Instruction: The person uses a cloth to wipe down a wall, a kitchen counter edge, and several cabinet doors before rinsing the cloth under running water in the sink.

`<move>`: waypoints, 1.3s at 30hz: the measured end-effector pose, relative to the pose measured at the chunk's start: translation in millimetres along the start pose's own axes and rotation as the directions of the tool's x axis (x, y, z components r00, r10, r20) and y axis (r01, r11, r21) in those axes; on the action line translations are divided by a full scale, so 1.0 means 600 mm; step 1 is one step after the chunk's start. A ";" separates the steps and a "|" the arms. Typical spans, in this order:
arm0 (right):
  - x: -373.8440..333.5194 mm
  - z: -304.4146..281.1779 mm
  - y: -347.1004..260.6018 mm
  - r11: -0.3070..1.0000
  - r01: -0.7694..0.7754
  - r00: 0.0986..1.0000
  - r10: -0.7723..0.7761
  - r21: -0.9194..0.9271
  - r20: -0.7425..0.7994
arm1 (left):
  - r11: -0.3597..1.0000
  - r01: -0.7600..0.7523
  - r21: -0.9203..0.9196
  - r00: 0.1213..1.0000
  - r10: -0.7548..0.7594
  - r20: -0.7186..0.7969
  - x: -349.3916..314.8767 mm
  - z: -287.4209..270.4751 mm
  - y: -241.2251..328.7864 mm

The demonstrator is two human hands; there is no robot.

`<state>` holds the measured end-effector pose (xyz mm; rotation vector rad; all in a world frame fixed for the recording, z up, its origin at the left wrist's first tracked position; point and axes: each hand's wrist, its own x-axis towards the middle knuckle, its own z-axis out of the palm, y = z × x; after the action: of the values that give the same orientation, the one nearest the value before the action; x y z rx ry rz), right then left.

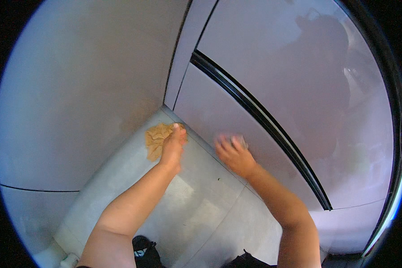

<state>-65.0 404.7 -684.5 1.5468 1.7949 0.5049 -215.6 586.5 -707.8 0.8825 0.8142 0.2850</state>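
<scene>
My left hand (175, 145) is closed on a crumpled yellow-brown cloth (155, 139), which hangs out to the left of the fingers, close to the floor by the corner. Against the lower part of a glossy, pale cabinet front (210, 100), my right hand (233, 154) is pressed with curled fingers blurred by motion. A small greyish thing (242, 142) shows at its knuckles, too smeared to name. Below the right wrist, the panel's bottom edge meets the floor.
A long black handle groove (263, 118) runs diagonally across the cabinet front. To the left stands a plain wall-like panel (85, 89). The grey tiled floor (187, 214) has a small dark speck on it. A black shoe (145, 252) shows at the bottom.
</scene>
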 end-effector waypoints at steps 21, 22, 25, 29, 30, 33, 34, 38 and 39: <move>0.273 -0.070 0.068 0.937 -0.333 0.721 0.327 0.108 -0.611 | 0.977 0.037 -0.212 0.972 -0.085 -0.219 0.036 -0.009 -0.023; 0.293 -0.075 0.070 0.920 -0.376 0.699 0.359 0.110 -0.619 | 0.972 0.032 -0.231 0.968 -0.088 -0.235 0.036 -0.005 -0.018; 0.310 -0.073 0.059 0.911 -0.408 0.736 0.366 0.058 -0.569 | 0.969 0.006 -0.248 0.965 -0.070 -0.254 0.034 0.002 -0.018; 0.250 -0.001 -0.037 0.995 0.054 0.998 -0.055 -0.089 -0.016 | 0.976 -0.004 -0.217 0.965 -0.053 -0.256 0.031 -0.003 -0.026; 0.225 0.019 -0.064 0.996 0.064 0.998 -0.064 -0.060 0.011 | 0.970 -0.012 -0.243 0.964 -0.053 -0.259 0.023 -0.002 -0.023; 0.208 0.018 -0.070 0.986 0.156 0.973 -0.164 0.056 0.165 | 0.966 -0.006 -0.259 0.967 -0.060 -0.249 0.020 -0.015 -0.019; 0.209 0.011 -0.067 0.976 0.192 0.952 -0.211 0.104 0.224 | 0.968 0.001 -0.252 0.968 -0.064 -0.242 0.020 -0.019 -0.020; 0.279 -0.081 0.033 0.955 -0.274 0.817 0.293 0.113 -0.496 | 0.967 0.025 -0.252 0.948 -0.103 -0.301 0.020 -0.012 -0.016; 0.286 -0.096 0.054 0.949 -0.277 0.763 0.313 0.152 -0.565 | 0.971 0.011 -0.240 0.949 -0.086 -0.304 0.024 -0.013 -0.019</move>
<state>-90.8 586.2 -666.8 1.8681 2.0172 1.2068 -212.5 591.4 -727.2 0.5986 1.0706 0.4764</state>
